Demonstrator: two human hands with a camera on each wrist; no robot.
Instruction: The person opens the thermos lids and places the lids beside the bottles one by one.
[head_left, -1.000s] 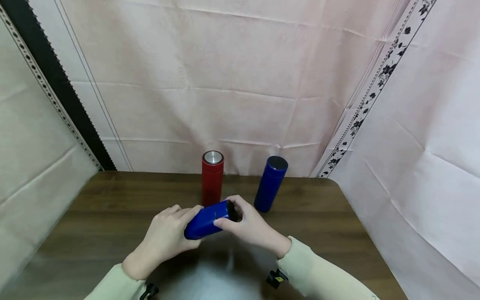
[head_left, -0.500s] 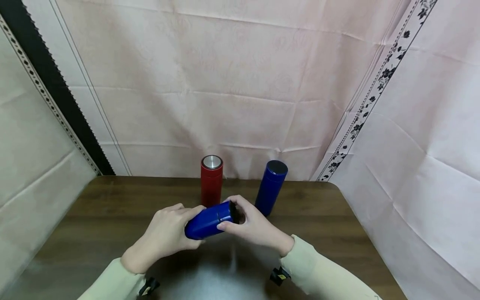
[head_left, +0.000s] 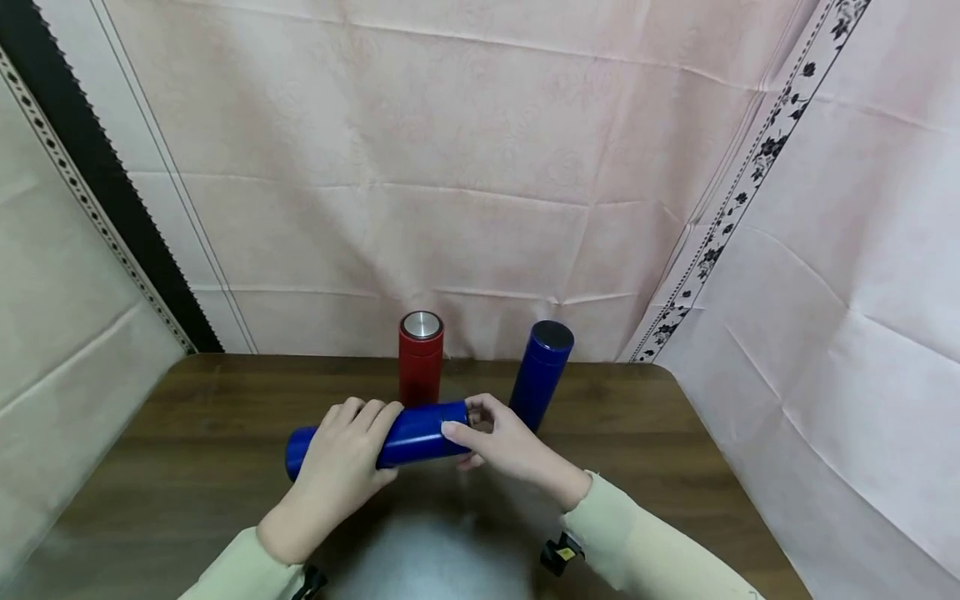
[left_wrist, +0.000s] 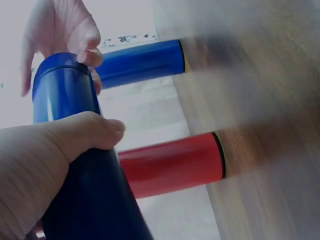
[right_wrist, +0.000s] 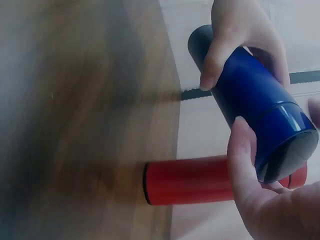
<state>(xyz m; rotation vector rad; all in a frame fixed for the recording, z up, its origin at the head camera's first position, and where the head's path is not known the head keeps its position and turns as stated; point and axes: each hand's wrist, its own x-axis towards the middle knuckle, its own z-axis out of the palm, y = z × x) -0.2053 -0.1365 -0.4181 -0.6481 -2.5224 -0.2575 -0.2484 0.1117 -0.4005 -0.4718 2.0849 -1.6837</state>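
A blue thermos bottle (head_left: 420, 435) is held lying nearly level above the table, its capped end to the right. My left hand (head_left: 341, 462) grips it around the body, the thumb (left_wrist: 100, 131) lying across its side in the left wrist view. Around the cap (right_wrist: 287, 125) are the curled thumb and fingers of my right hand (head_left: 510, 442); the thumb touches close to the seam. The cap's dark end faces the right palm in the right wrist view. Behind the held bottle stands a red thermos bottle (head_left: 421, 358) with a silver top, its lower part hidden.
A second blue thermos bottle (head_left: 542, 371) with a black top stands beyond my right hand. The wooden table (head_left: 225, 408) ends at a hanging pale cloth (head_left: 465, 150). More cloth hangs at both sides.
The held blue bottle has swung closer to level and more of its left end shows. My left hand has turned with it; my right hand stays around the cap.
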